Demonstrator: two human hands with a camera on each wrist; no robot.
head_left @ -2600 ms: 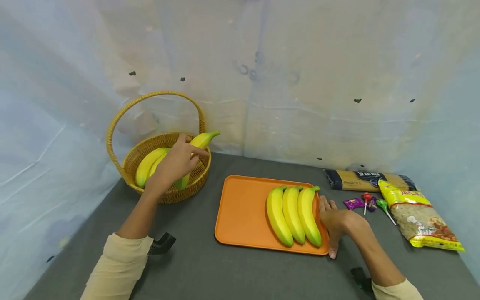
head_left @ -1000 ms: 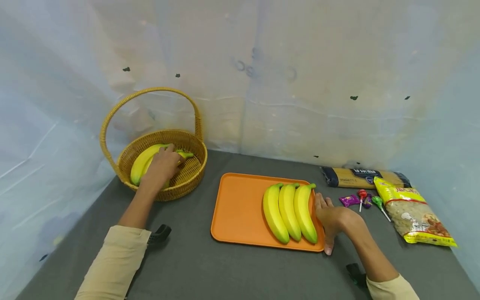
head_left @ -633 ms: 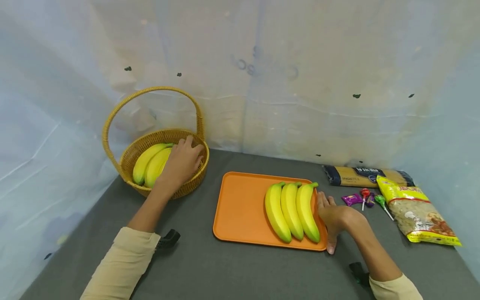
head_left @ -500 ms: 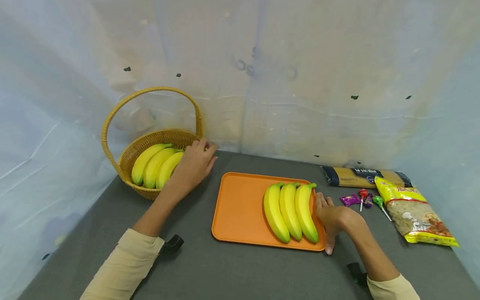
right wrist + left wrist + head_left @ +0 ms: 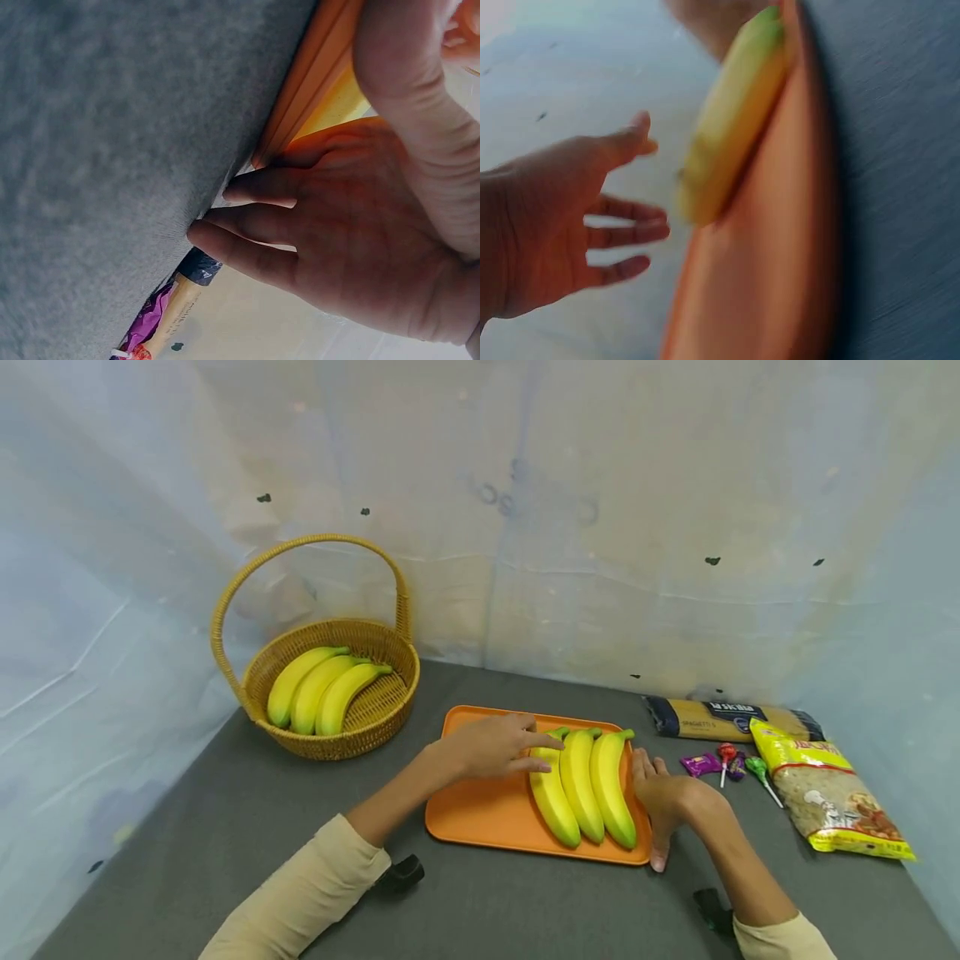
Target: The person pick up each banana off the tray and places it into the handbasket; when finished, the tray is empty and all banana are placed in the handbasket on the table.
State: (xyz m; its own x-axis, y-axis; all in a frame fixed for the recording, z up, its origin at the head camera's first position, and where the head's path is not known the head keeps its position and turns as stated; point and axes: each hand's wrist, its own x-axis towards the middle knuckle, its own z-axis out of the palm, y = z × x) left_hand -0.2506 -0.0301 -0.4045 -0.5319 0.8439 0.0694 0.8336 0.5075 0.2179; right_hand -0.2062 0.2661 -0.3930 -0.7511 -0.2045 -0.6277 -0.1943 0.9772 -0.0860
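Over the orange tray (image 5: pixel 480 822) my left hand (image 5: pixel 495 745) reaches in from the left, fingers spread, with fingertips overlapping the leftmost banana (image 5: pixel 557 802) in the head view. The left wrist view shows that hand (image 5: pixel 562 217) empty, its thumb and fingers apart, beside a blurred banana (image 5: pixel 731 120). Three bananas lie side by side on the tray's right half. My right hand (image 5: pixel 667 806) rests at the tray's right edge, its fingers straight along the rim; in the right wrist view its fingertips touch the grey tabletop. Three more bananas (image 5: pixel 318 685) lie in the wicker basket (image 5: pixel 375 735).
At the right lie a spaghetti pack (image 5: pixel 727 718), a yellow bag (image 5: pixel 832 793) of pale food, purple wrapped sweets (image 5: pixel 701 765), a red lollipop (image 5: pixel 726 752) and a green lollipop (image 5: pixel 756 765). The basket's tall handle (image 5: pixel 322 538) arches up. Plastic sheeting (image 5: pixel 585 527) walls the back.
My left hand lowered a banana into the basket beside two others and let go. It then moved right and over the tray. The right hand stayed at the tray's edge.
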